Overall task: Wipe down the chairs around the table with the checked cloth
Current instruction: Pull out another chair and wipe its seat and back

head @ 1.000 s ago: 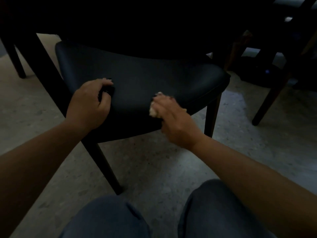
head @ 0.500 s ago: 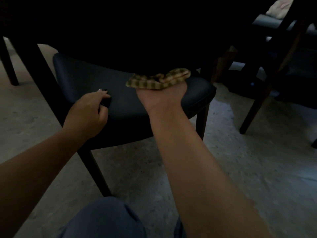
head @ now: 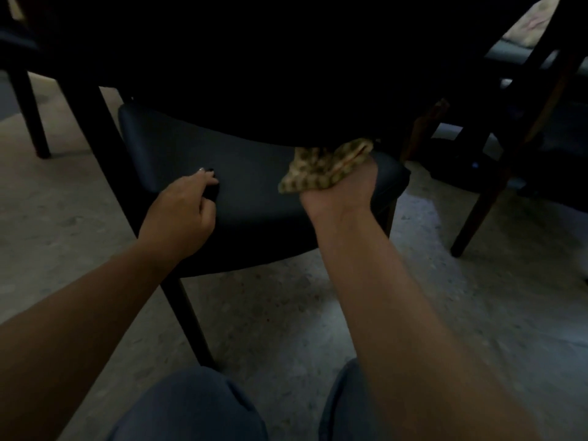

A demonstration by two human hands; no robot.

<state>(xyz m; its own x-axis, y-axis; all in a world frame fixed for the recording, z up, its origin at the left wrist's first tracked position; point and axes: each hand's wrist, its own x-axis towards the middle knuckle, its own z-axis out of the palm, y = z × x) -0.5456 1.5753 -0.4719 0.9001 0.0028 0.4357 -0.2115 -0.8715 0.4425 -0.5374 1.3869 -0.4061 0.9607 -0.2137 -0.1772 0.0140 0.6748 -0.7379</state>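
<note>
Reaching farther across the seat point(head: 254, 198) than half a second ago, the right hand point(head: 342, 189) now lies at its far right part, under the dark surface point(head: 286, 58); a second ago it was at the front edge.

Right grip: closed on the cloth point(head: 321, 168), wrist and forearm turned upward. Cloth: checked, bunched, spilling past the fingers toward the surface's shadow, over the seat.

Left hand point(head: 181, 214): unchanged, on the seat's left front, well left of the right grip. Fingers point(head: 208, 179) curled down onto the seat; whether they pinch anything cannot be told.

Chair leg point(head: 187, 319): below the left hand, on the floor point(head: 286, 313).

Second chair point(head: 496, 173): right of the right grip, apart.

Knees point(head: 191, 405): blue-clad, at the bottom edge.

Obstruction: the surface hides the seat's back part.
</note>
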